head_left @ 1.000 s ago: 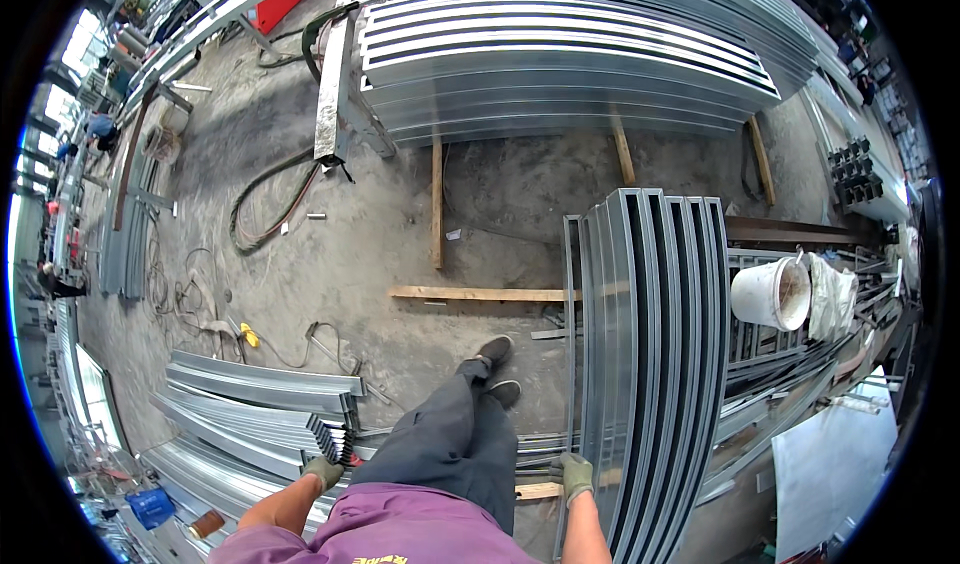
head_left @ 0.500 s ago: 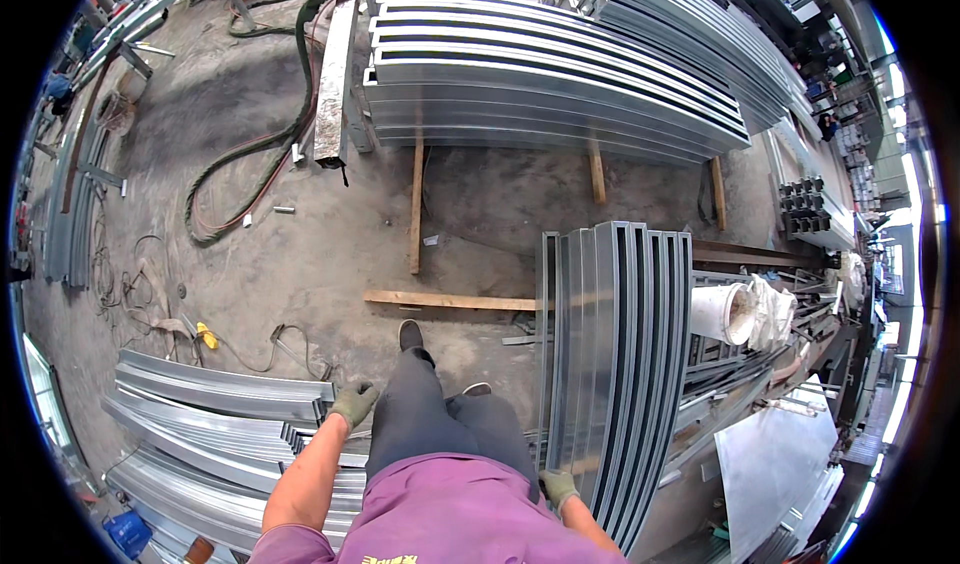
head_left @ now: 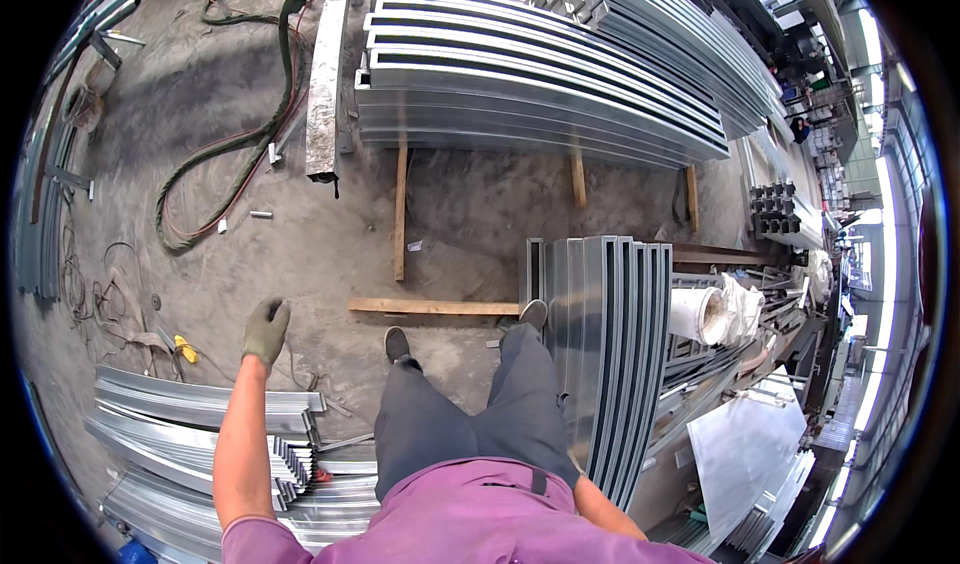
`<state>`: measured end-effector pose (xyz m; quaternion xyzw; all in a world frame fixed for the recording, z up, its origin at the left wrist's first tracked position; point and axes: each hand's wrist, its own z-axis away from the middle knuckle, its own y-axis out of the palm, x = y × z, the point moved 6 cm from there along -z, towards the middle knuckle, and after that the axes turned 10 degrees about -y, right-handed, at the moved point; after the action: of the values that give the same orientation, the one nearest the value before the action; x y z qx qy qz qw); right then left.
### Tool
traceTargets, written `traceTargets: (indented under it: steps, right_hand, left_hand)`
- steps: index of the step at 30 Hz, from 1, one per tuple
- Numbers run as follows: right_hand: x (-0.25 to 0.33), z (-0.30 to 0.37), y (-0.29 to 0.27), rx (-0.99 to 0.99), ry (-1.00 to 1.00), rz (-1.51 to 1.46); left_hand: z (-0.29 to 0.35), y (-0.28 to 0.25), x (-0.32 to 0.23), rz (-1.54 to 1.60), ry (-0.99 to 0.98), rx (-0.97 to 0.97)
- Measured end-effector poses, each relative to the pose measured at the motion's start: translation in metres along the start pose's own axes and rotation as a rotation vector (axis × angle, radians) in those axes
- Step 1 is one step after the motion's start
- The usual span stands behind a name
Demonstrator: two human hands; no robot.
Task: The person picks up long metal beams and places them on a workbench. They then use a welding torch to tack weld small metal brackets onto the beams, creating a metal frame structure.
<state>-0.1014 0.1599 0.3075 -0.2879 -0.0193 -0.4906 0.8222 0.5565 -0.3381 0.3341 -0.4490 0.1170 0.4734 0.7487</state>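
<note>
My left hand (head_left: 265, 332), in a grey-green work glove, is held out over the bare concrete. Its fingers point forward, loosely extended, with nothing in them. Below it, near my left forearm, lie long shiny metal profiles (head_left: 190, 419) in layers. My right forearm (head_left: 603, 509) reaches down beside my hip, and the hand at its end is hidden behind my thigh. Just right of my leg, a stack of long galvanized rectangular channels (head_left: 590, 364) stands on edge.
Ahead is a larger stack of the same channels (head_left: 540, 124), resting on wooden battens (head_left: 401, 214). Another batten (head_left: 435, 306) lies before my shoes. A hose (head_left: 235, 179) loops beside a steel beam (head_left: 323, 104). A white bucket (head_left: 697, 314) and metal scraps lie right.
My left hand has moved forward and left. My right hand has gone out of sight behind my thigh. My right foot has stepped forward beside the near stack.
</note>
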Motion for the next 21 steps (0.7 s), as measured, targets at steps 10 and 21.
traceTargets:
  steps: [10, 21]
  right_hand:
    - [0.092, -0.08, -0.082, 0.237, -0.142, 0.402]
    - [0.16, -0.157, -0.083, 0.197, -0.17, 0.373]
  left_hand:
    - [0.27, 0.043, 0.414, -0.461, -0.447, 0.224]
    - [0.247, 0.09, 0.286, 0.521, -0.851, 0.074]
